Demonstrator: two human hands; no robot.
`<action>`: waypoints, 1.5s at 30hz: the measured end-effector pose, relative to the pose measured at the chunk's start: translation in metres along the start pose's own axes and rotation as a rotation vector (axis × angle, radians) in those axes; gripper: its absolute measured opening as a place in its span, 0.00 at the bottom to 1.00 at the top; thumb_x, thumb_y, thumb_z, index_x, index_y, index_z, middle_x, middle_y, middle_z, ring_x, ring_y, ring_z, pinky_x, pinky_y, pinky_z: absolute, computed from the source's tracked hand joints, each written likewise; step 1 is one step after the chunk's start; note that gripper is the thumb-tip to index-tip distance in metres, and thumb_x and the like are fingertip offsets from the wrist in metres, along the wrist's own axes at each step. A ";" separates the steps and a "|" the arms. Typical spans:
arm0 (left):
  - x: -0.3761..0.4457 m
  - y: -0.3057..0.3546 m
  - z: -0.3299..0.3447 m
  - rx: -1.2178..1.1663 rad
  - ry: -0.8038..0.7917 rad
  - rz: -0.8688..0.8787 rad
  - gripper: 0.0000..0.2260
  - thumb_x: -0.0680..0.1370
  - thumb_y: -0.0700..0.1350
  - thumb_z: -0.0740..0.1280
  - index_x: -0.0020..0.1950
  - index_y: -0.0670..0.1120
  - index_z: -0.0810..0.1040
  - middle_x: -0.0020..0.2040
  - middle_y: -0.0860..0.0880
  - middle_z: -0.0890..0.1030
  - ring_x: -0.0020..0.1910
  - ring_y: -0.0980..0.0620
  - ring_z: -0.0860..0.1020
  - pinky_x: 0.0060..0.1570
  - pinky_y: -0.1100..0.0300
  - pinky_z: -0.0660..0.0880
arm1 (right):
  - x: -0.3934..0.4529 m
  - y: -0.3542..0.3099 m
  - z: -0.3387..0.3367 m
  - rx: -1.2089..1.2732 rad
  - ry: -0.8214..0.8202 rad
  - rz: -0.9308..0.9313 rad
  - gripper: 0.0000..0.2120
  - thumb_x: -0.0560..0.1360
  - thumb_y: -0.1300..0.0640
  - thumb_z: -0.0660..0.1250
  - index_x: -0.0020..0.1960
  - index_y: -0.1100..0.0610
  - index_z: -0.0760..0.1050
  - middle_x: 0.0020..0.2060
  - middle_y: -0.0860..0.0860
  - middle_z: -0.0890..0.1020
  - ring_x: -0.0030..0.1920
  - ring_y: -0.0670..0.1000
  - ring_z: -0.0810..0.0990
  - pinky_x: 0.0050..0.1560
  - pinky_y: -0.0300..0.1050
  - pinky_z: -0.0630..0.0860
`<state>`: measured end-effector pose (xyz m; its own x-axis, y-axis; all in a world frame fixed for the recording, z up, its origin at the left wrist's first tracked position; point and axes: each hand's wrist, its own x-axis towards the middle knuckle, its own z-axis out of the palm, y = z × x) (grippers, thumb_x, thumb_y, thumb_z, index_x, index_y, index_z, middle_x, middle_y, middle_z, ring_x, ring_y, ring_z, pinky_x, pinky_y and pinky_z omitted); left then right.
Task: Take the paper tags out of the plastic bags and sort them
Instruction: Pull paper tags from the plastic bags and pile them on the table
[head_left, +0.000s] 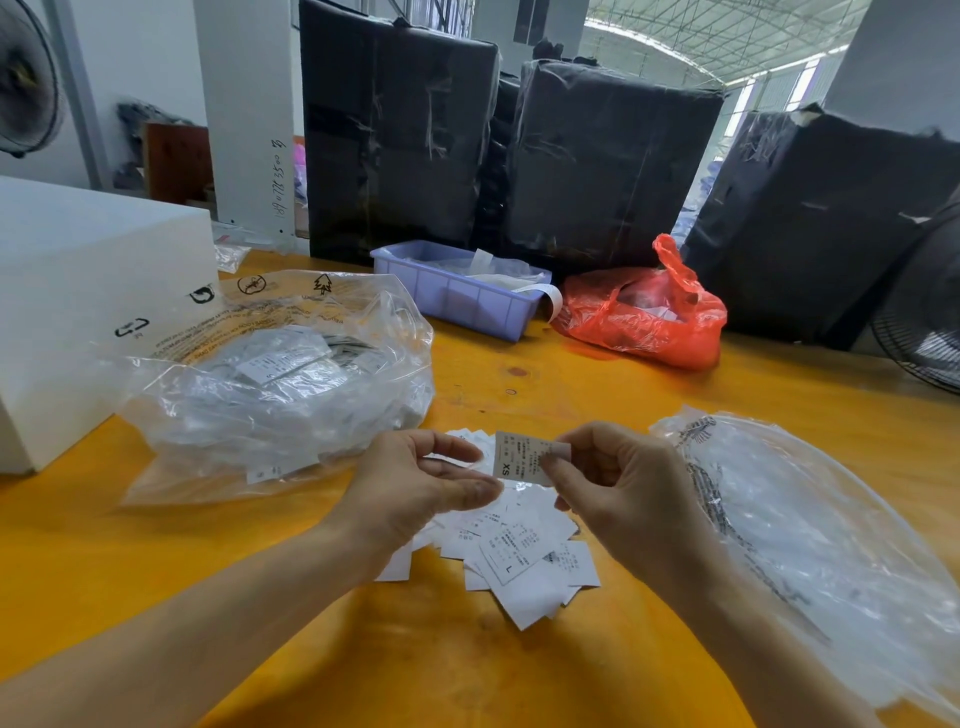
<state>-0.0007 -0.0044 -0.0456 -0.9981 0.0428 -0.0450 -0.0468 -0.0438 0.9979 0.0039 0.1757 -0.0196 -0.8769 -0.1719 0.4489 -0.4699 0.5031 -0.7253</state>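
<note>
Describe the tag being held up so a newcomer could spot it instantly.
On the yellow table, find the loose pile of white tags near the front edge. Just above it, the right hand pinches one tag in the air; it alone reads XS.

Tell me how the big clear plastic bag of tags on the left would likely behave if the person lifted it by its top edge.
The clear plastic bag looks thin and crumpled, so it would probably sag rather than hold shape. The paper tags inside lie loose, so they would likely slide to the bottom. Its glossy film may be slippery.
</note>
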 end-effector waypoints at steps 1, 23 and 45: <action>0.000 0.000 0.000 0.014 0.002 -0.002 0.21 0.58 0.40 0.76 0.49 0.40 0.77 0.38 0.44 0.85 0.40 0.50 0.84 0.40 0.60 0.79 | 0.000 -0.001 0.000 -0.010 0.006 -0.011 0.05 0.72 0.64 0.70 0.39 0.57 0.79 0.32 0.53 0.83 0.31 0.52 0.81 0.34 0.53 0.78; -0.005 0.000 0.007 0.027 -0.010 0.013 0.15 0.61 0.47 0.72 0.43 0.39 0.81 0.37 0.43 0.85 0.35 0.52 0.83 0.35 0.66 0.78 | 0.003 0.008 0.000 0.116 -0.245 0.193 0.02 0.72 0.64 0.70 0.41 0.62 0.79 0.30 0.51 0.83 0.28 0.46 0.79 0.29 0.34 0.73; -0.004 0.002 0.004 -0.088 0.002 0.007 0.10 0.68 0.40 0.72 0.47 0.38 0.79 0.38 0.43 0.85 0.34 0.52 0.83 0.33 0.68 0.77 | 0.002 0.003 -0.004 -0.011 -0.017 0.023 0.06 0.73 0.64 0.70 0.38 0.57 0.78 0.32 0.54 0.83 0.30 0.55 0.80 0.31 0.57 0.77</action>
<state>0.0032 -0.0010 -0.0435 -0.9984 0.0406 -0.0383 -0.0433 -0.1321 0.9903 0.0013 0.1798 -0.0188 -0.8892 -0.1748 0.4229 -0.4485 0.5165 -0.7294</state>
